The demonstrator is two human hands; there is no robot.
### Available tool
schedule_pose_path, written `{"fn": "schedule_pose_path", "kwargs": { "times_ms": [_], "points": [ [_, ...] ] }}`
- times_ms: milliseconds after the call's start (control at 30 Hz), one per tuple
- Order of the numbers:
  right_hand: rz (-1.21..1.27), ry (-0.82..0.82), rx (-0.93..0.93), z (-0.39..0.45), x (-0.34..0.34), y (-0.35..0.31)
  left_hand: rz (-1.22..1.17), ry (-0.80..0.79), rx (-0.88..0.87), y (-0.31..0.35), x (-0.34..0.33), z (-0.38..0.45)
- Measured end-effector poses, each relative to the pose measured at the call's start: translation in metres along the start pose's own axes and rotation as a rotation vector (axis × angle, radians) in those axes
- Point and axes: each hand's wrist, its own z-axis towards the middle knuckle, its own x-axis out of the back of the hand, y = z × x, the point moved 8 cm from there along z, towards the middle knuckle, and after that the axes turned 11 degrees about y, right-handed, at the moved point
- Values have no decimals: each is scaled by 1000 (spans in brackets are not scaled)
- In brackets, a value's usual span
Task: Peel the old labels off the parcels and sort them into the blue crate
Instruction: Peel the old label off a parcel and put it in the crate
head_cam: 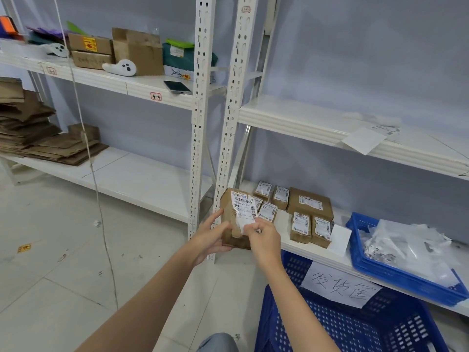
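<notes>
I hold a brown cardboard parcel [232, 219] in the air in front of the shelf post. My left hand [213, 238] grips its left side and underside. A white barcode label [245, 208] covers its front face, and my right hand [262, 238] pinches the label's lower corner, which looks lifted off the cardboard. Several more labelled brown parcels [300, 214] lie on the low shelf behind. A large blue crate [355, 323] with a handwritten paper sign stands on the floor at lower right.
A shallow blue tray [375, 269] with crumpled peeled labels sits on the low shelf [291, 240] to the right. White shelf posts [228, 123] stand right behind the parcel. A thin cord [96, 179] hangs at the left. Boxes and a phone [177, 87] lie on the upper left shelf.
</notes>
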Motion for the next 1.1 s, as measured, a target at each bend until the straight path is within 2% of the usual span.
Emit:
{"fn": "schedule_pose_path", "kwargs": {
  "times_ms": [133, 467, 767, 900, 1100],
  "points": [
    [92, 31, -8, 2, 5, -3, -17, -6, 5, 1, -1, -2],
    [-94, -33, 63, 3, -3, 3, 6, -5, 21, -7, -3, -1],
    [56, -52, 39, -1, 3, -4, -6, 5, 39, -3, -1, 0],
    [-10, -41, 112, -1, 2, -4, -8, 4, 33, -4, 0, 1],
    [-87, -33, 97, -1, 1, -4, -31, 8, 42, -5, -1, 0]
  ]
}}
